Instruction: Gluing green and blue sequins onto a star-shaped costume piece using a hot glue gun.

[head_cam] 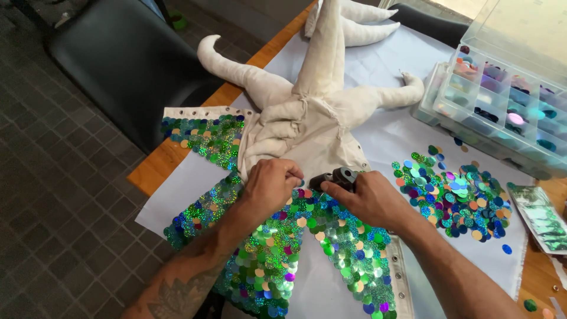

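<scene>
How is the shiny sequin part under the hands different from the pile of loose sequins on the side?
The sequined fabric has its discs laid in overlapping rows like scales, spread in long panels; the loose sequin pile is a jumbled heap on the white sheet. Both hands, the left hand and the right hand, rest on the fabric; nothing touches the pile. Both glitter in green, blue, purple and gold.

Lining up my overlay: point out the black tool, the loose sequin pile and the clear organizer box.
black tool point(335, 177), head view, on its dark body.
loose sequin pile point(455, 195), head view, pile's middle.
clear organizer box point(502, 106), head view, on a compartment divider.
</scene>
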